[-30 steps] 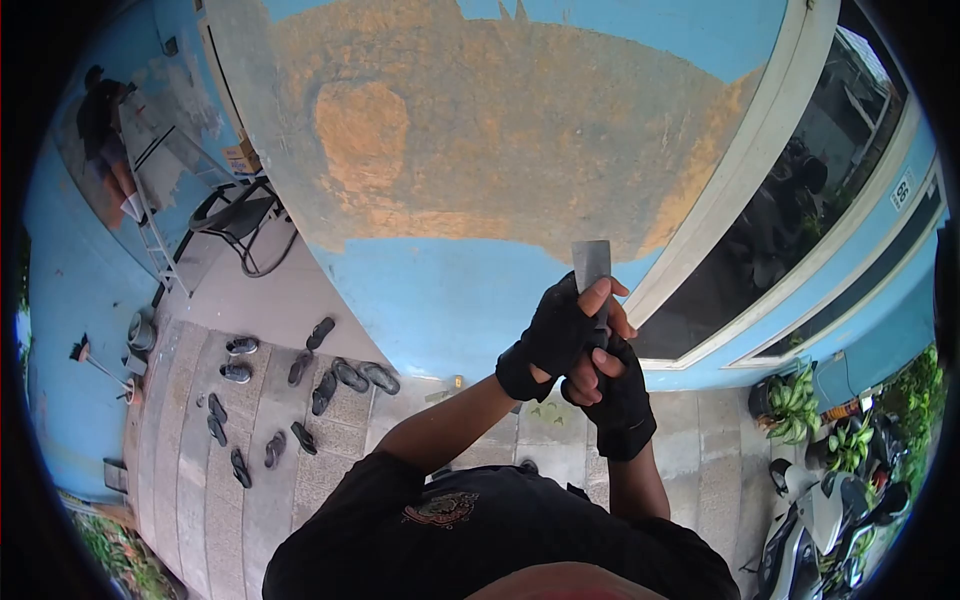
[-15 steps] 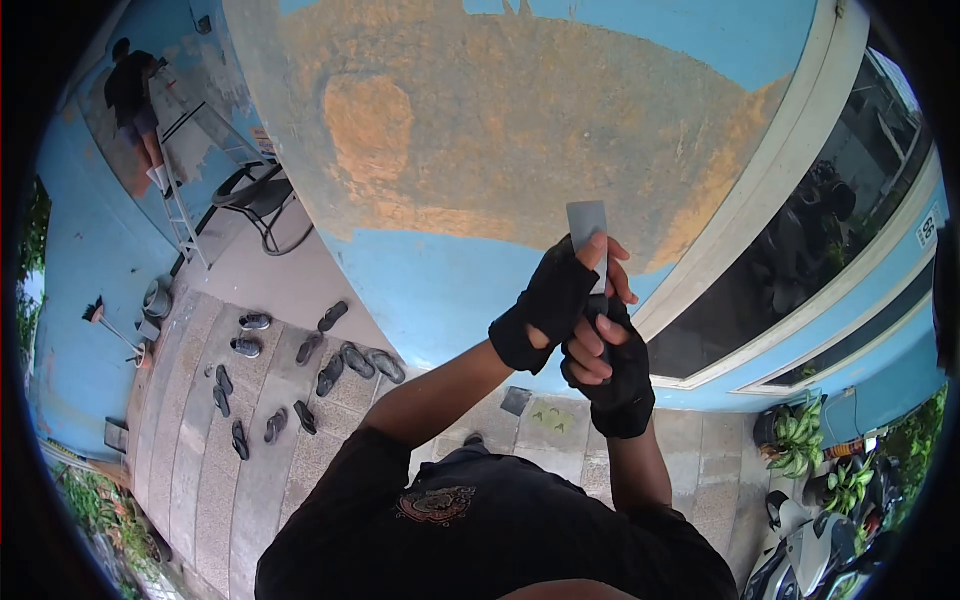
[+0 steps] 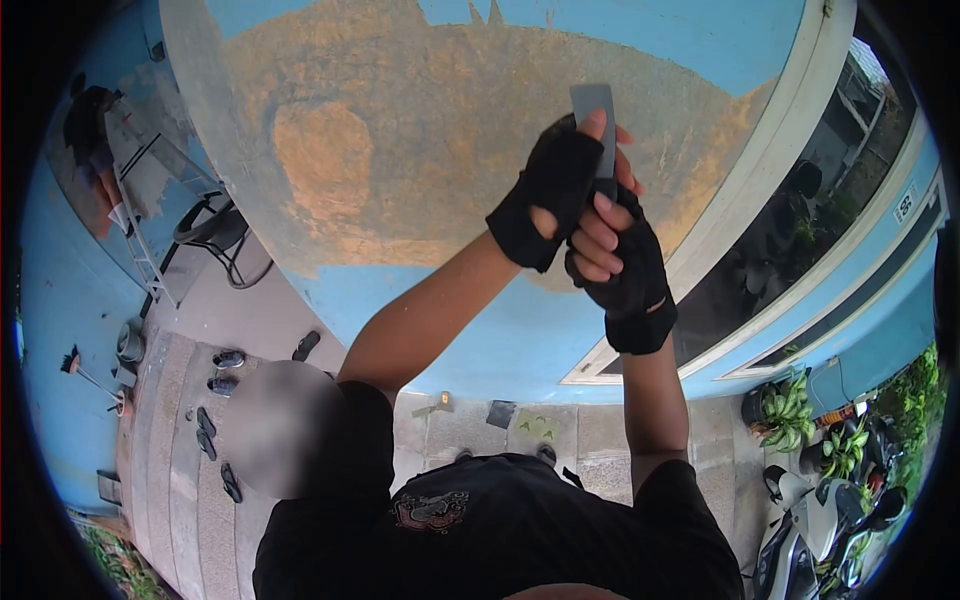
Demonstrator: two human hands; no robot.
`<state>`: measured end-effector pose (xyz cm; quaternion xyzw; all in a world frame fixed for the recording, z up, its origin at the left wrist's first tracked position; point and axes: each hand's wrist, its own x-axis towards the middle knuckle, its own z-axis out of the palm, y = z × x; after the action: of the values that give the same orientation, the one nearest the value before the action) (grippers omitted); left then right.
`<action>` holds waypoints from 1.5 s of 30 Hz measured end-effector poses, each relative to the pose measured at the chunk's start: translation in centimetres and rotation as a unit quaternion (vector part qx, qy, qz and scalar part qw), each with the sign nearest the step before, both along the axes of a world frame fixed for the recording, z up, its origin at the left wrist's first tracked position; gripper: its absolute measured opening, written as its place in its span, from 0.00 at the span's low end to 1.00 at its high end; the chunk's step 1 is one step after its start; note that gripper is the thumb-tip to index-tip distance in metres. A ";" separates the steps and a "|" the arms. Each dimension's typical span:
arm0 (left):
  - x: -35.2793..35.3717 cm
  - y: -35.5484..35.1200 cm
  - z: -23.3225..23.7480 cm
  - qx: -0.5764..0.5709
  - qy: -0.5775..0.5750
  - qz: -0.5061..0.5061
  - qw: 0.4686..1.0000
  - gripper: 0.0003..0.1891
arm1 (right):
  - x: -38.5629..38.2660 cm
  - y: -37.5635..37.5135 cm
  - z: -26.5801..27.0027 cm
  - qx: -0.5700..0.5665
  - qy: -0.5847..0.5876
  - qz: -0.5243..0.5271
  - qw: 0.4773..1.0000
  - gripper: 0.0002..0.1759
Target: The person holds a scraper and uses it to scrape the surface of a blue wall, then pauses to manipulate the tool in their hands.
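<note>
A scraper (image 3: 597, 150) with a flat grey metal blade and a dark handle is held up in front of the wall, blade pointing upward. My left hand (image 3: 562, 190), in a black fingerless glove, is closed on the blade, its thumb flat on the face and its fingertips showing past the far edge. Just below, my right hand (image 3: 622, 250), gloved the same way, wraps its fingers round the handle, most of which is hidden. Behind them the wall has a large stripped patch (image 3: 440, 140) of grey and orange-brown, bordered by light blue paint (image 3: 400, 310).
At far left a person (image 3: 88, 135) stands on a ladder (image 3: 140, 240) by another wall, near a black chair (image 3: 215, 235). Sandals (image 3: 206, 432) lie on the tiled floor; a blurred disc hides part of it. A white-framed window (image 3: 780, 250), potted plants (image 3: 785, 415) and motorbikes (image 3: 815, 525) are on the right.
Both hands have risen with the scraper, which now overlaps the stripped patch higher up. My view has shifted, and both my feet show below. The grip looks the same.
</note>
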<state>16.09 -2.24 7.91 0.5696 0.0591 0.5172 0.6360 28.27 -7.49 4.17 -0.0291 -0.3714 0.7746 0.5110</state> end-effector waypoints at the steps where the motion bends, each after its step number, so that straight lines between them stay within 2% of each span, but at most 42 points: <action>1: 0.0 0.7 0.8 0.033 0.005 0.017 0.999 0.28 | -0.1 0.7 0.8 -0.002 -0.001 0.000 1.000 0.07; 5: 0.1 4.0 3.2 0.061 -0.016 0.031 0.998 0.27 | -0.3 3.9 3.7 0.015 0.039 0.035 0.999 0.08; 9: 0.3 5.8 3.5 0.038 -0.057 -0.014 0.998 0.25 | -0.7 4.4 4.6 0.009 0.024 0.004 1.000 0.09; 13: 0.7 5.7 3.5 0.039 -0.056 -0.015 0.998 0.24 | -0.5 4.9 5.0 0.019 0.005 -0.027 0.999 0.08; 15: 0.7 5.6 3.9 0.014 -0.103 -0.052 0.993 0.24 | -1.1 4.2 5.8 0.013 -0.005 -0.049 0.999 0.08; 18: 0.5 5.7 3.3 0.014 -0.067 -0.044 0.997 0.24 | -1.4 3.8 5.0 0.013 -0.016 -0.078 0.997 0.08; 23: 0.3 6.3 3.7 0.035 -0.086 -0.061 0.994 0.25 | -2.1 4.3 5.8 0.033 -0.008 -0.082 0.996 0.08; 29: 0.2 6.1 3.7 0.029 -0.083 -0.067 0.994 0.25 | -1.9 3.6 5.7 0.034 0.008 -0.062 0.997 0.09; 32: 0.5 5.9 2.9 0.023 -0.081 -0.073 0.994 0.25 | -1.6 3.7 5.2 -0.001 0.015 -0.069 0.998 0.08; 34: 0.3 5.9 3.2 0.039 -0.065 -0.058 0.995 0.25 | -1.1 3.8 5.5 0.018 0.013 -0.029 0.999 0.07; 36: 0.6 5.9 3.6 0.023 -0.132 -0.091 0.987 0.21 | -1.6 3.6 6.1 0.017 0.013 -0.040 0.999 0.07; 40: 0.8 6.6 3.0 0.030 -0.110 -0.085 0.990 0.21 | -1.7 3.1 5.2 -0.007 0.018 -0.083 0.996 0.07; 45: 0.6 6.1 3.5 0.017 -0.110 -0.085 0.990 0.21 | -1.8 3.3 5.9 -0.009 0.026 -0.075 0.997 0.08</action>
<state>16.74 3.85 11.44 0.5230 -0.0690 0.5218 0.6704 26.42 -4.15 10.03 -0.0409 -0.3478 0.7378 0.5771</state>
